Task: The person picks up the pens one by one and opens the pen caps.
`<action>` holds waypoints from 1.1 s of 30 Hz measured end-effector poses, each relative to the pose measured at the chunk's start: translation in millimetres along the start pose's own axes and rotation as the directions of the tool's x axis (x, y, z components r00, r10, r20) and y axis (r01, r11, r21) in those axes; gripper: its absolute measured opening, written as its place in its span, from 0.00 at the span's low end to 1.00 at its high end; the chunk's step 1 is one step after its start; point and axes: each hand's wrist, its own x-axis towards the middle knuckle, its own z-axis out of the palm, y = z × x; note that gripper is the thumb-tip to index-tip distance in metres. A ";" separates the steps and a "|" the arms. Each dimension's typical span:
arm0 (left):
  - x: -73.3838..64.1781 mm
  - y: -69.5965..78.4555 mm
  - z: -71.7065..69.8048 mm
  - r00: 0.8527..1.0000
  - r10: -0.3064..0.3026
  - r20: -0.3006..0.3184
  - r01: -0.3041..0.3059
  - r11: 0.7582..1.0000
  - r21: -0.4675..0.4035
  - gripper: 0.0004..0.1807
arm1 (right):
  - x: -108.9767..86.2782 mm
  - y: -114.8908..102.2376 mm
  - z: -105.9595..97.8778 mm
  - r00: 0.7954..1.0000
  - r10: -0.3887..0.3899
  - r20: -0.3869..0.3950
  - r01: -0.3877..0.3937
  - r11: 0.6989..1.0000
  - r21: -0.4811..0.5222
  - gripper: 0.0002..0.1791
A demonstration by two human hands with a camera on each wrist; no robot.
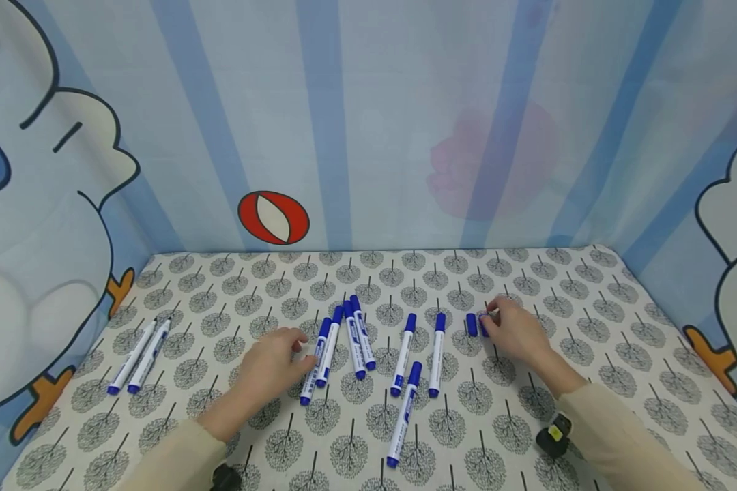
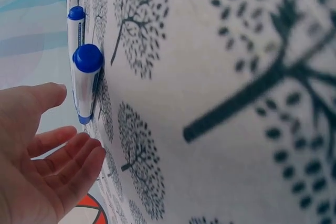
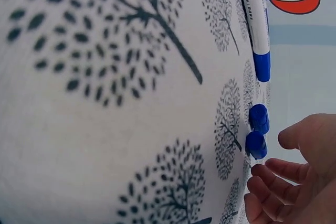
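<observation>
In the head view my left hand (image 1: 276,363) hovers with loosely bent fingers beside the leftmost of a group of white markers with blue caps; the thumb overlaps that marker (image 1: 323,335). Nothing is held in it; the left wrist view has its fingers spread near a marker (image 2: 85,90). My right hand (image 1: 518,332) is at two loose blue marker caps, its fingertips over the right cap (image 1: 484,327), just right of the left cap (image 1: 471,324). In the right wrist view the fingers are relaxed and apart from the caps (image 3: 256,145).
Two markers without caps (image 1: 150,356) lie side by side at the far left. Capped markers (image 1: 437,354) lie between the hands, one (image 1: 404,414) closer to the front. A tree-patterned cloth (image 1: 350,457) covers the table; a printed curtain (image 1: 381,136) stands behind.
</observation>
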 end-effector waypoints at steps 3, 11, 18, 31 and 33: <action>1.5 1.7 2.4 1.000 -0.016 0.005 0.016 1.000 0.014 0.21 | 0.3 -0.5 -0.8 1.000 -0.001 -0.011 0.001 1.000 0.010 0.19; 3.7 7.6 2.9 0.999 -0.035 0.037 0.035 0.999 0.010 0.18 | -2.5 -5.6 -3.1 0.999 -0.025 -0.040 0.026 0.999 0.021 0.19; 6.6 13.7 0.2 0.992 -0.081 0.100 0.083 0.996 -0.016 0.16 | -3.8 -13.7 -3.8 0.998 -0.046 -0.047 0.048 0.998 0.030 0.18; 11.5 23.2 -1.8 0.967 -0.174 0.188 0.196 0.975 -0.107 0.19 | -5.0 -22.0 -3.9 0.994 -0.076 -0.077 0.077 0.997 0.015 0.16; 11.0 23.6 -1.8 0.964 -0.180 0.196 0.205 0.972 -0.117 0.19 | -5.5 -22.5 -3.7 0.993 -0.080 -0.082 0.082 0.997 0.014 0.16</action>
